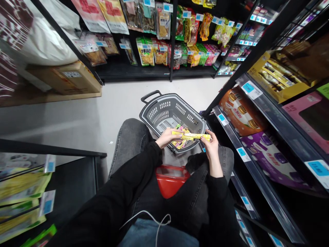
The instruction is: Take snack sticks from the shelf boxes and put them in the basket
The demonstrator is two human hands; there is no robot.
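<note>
Between both hands I hold a long, thin yellow packet (191, 136) level over the near side of a grey shopping basket (177, 99). My left hand (168, 136) is closed on the packet's left end. At its right end, my right hand (211, 142) pinches it between thumb and fingers. Beneath the packet, several small packets (180, 143) in yellow, pink and green lie in the basket, partly hidden by my hands. The basket stands on the floor just past my knees, its handle (150, 96) folded out to the far left.
A red stool or bin (171, 180) sits between my legs. Shelves with boxed goods (241, 109) rise close on my right. Snack bags (145, 51) hang on the far rack. A cardboard box (64, 77) stands far left; a low shelf (72, 185) is near left.
</note>
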